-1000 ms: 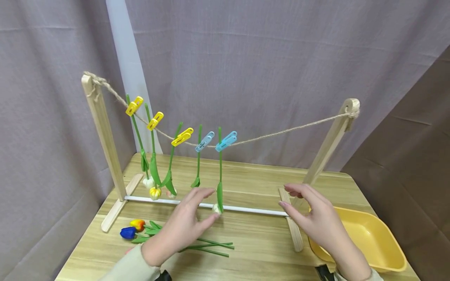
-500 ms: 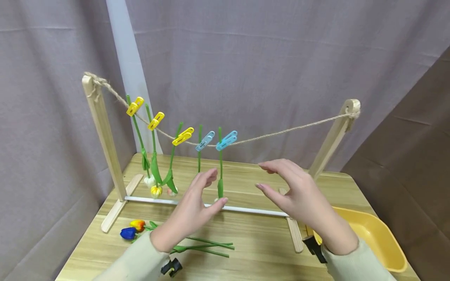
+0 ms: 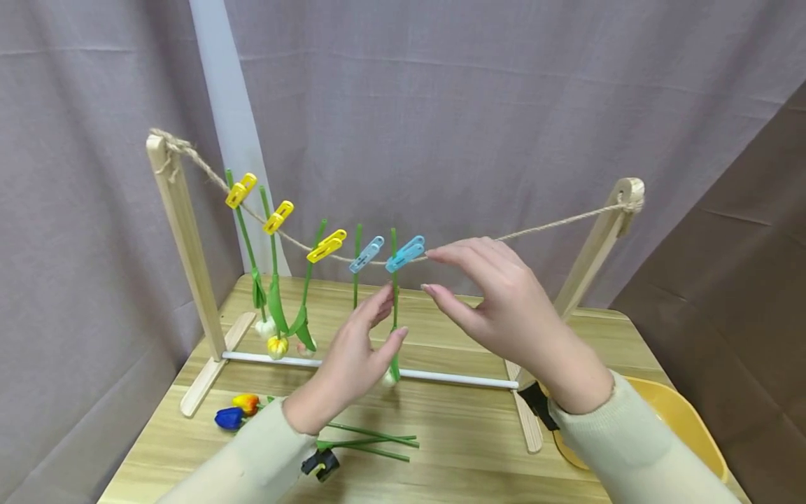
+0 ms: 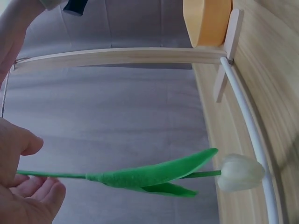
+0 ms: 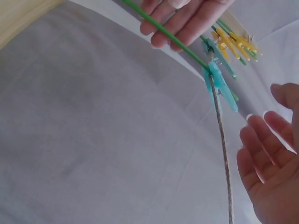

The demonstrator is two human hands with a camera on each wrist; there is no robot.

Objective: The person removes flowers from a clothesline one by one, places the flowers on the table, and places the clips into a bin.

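A white artificial tulip [image 4: 240,172] hangs head down from a rope [image 3: 541,227], its stem clipped by a bright blue clothespin [image 3: 406,254]. My left hand [image 3: 352,364] is at that stem, which passes between the parted thumb and fingers. To the right of the clothespin is my right hand [image 3: 510,308], thumb and fingers spread, nothing between them. A paler blue clothespin [image 3: 366,255] holds another stem just left; its flower is hidden behind my left hand. Three yellow clothespins [image 3: 327,246] farther left hold more upside-down tulips, among them a yellow one [image 3: 278,347].
Wooden posts [image 3: 189,252] carry the rope, with a white rod [image 3: 460,379] joining their feet. Loose tulips, one blue [image 3: 229,418] and one orange-yellow [image 3: 246,403], lie at front left, partly under my left arm. A yellow basin [image 3: 686,420] stands at right behind my right sleeve.
Both hands have risen toward the bright blue clothespin. The right hand has come left from beside the right post, and the left hand has moved up along the hanging tulip's stem.
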